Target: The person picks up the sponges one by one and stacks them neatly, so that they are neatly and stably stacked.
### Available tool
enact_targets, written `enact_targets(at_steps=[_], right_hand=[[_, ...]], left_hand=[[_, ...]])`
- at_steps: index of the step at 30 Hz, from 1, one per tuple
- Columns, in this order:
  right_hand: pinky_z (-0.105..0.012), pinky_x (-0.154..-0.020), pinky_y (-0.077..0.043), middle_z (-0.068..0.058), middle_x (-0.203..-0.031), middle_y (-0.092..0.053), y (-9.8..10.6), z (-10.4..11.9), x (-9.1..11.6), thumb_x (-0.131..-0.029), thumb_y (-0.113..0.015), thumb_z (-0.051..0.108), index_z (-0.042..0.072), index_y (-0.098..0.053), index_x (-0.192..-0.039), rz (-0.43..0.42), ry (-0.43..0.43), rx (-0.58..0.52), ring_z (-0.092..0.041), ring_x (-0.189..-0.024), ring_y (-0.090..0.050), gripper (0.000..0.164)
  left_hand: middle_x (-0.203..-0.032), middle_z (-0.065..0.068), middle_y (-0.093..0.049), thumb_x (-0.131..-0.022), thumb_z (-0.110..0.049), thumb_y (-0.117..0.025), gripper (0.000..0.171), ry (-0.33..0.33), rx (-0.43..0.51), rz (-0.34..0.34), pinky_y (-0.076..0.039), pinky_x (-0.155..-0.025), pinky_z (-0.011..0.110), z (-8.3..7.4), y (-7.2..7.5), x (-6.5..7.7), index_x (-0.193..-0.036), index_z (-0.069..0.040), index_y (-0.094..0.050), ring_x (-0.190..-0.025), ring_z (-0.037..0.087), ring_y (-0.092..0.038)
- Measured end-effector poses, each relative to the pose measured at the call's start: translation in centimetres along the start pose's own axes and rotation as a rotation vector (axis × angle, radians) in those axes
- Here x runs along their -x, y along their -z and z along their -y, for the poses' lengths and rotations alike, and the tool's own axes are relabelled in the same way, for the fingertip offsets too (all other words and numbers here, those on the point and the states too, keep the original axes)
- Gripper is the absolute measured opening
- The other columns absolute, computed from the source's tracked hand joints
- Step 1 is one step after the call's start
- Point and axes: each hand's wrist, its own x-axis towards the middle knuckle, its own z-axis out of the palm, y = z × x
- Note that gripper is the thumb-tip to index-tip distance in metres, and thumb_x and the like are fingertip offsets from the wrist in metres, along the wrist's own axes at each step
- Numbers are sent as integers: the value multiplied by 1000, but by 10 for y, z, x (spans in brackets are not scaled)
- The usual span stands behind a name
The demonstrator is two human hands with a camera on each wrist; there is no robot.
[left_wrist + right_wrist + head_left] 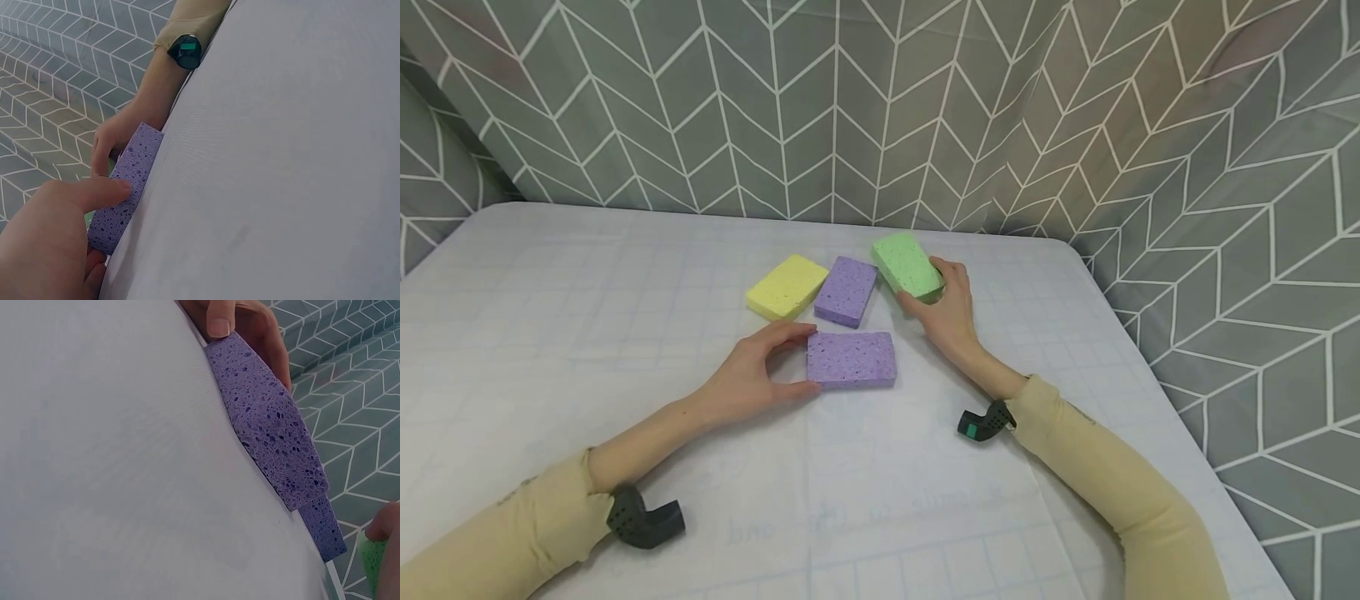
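Note:
My left hand [741, 379] grips the left end of the near purple sponge [852, 360], thumb at its front edge and fingers at the back. That sponge lies flat on the table; in the left wrist view my thumb presses the side of the purple sponge [131, 169]. Farther back, my right hand [951, 312] holds a green sponge [904, 262] between thumb and fingers at its near right part. Only a bit of the green sponge [372, 559] shows in the right wrist view. Left of it lie a second purple sponge [846, 290] and a yellow sponge [786, 286].
A white cloth with faint grid lines covers the table [880, 492]. A grey curtain [805, 108] with a white chevron pattern stands behind the table and along its right side. Black devices sit on both sleeves, one by the left wrist [643, 518].

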Motion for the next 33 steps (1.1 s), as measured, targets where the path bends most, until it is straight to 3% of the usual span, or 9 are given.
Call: enact_targets(at_steps=[10,33], right_hand=[[-42,-118,-34,-12,-137,-43,1,-1,3,-83,-78,32,4,-44,-146,10,25,-10,-27,-131,-43,77],[-45,-119,-32,-12,-138,-45,5,0,8,-83,-79,25,5,-47,-144,51,81,-46,-28,-133,-43,72]], left_hand=[[-137,8,-57,-77,-20,-88,72,-3,9,-1,-46,-111,44,2,-1,0,-140,-6,-54,-126,27,-57],[-138,4,-57,-76,-21,-88,74,-1,-1,-8,-46,-112,41,-1,1,0,-141,-7,-54,-128,23,-56]])
